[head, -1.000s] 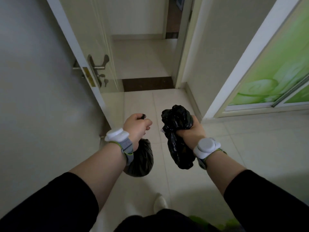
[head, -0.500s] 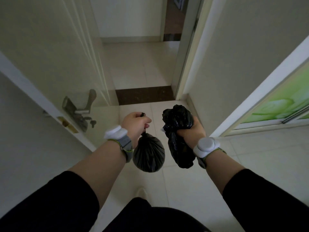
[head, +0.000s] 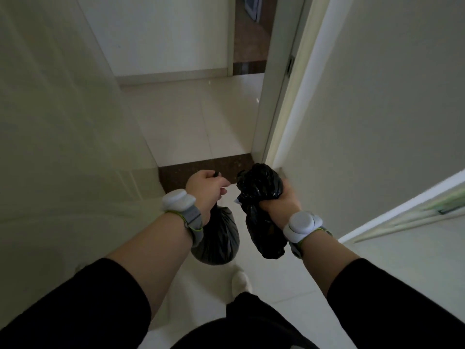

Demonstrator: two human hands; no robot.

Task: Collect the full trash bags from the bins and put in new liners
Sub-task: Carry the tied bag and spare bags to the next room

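You are mid-carry, so next keep both loads clear of the door frame: your left hand grips the tied neck of the full trash bag hanging beneath it, while your right hand clenches the crumpled black bag, held upright just beside.

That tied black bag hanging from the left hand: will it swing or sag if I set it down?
The tied bag hangs rounded from its knot under the left hand, so it probably swings freely. Thin crinkled plastic suggests it will likely slump, not stand, on the floor.
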